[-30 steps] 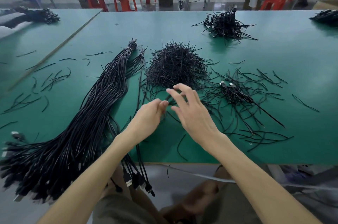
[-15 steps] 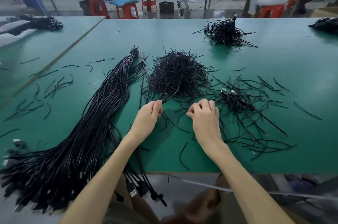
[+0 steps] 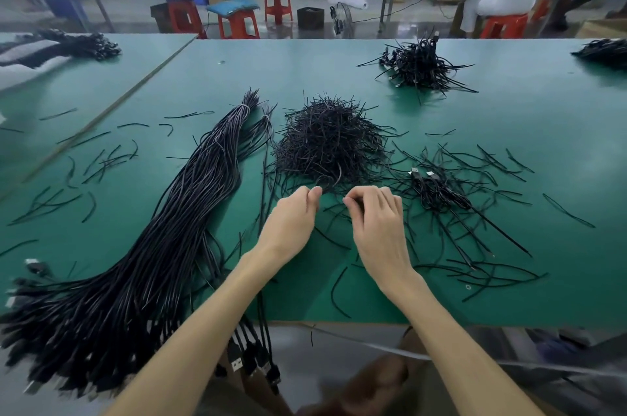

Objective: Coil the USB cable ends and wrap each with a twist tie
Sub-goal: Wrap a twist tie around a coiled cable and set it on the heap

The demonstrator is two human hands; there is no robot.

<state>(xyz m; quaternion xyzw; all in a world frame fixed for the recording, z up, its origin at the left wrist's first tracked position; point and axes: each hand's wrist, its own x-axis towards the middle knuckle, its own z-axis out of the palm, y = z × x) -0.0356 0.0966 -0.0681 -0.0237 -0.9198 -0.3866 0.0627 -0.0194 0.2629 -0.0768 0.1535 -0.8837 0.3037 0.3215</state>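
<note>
My left hand (image 3: 291, 222) pinches a thin black USB cable (image 3: 334, 178) at its fingertips; a small loop of it curves up just beyond them. Close beside it, my right hand (image 3: 376, 222) has its fingers curled and pinches a thin black strand, apparently a twist tie, between thumb and forefinger. Both hands hover at the near foot of the twist tie pile (image 3: 329, 144). A thick bundle of long USB cables (image 3: 152, 263) lies to the left. Its plugs (image 3: 237, 361) hang over the table's front edge.
Two coiled cables with silver plugs (image 3: 437, 191) lie right of my hands among scattered loose ties (image 3: 492, 276). A heap of tied cables (image 3: 420, 66) sits far right on the green table (image 3: 543, 144). More ties (image 3: 101, 161) are strewn at left. A person sits at a bench behind.
My right hand went from open and reaching to curled among the loose ties, then drew in beside my left hand. The view tilted up slightly.
</note>
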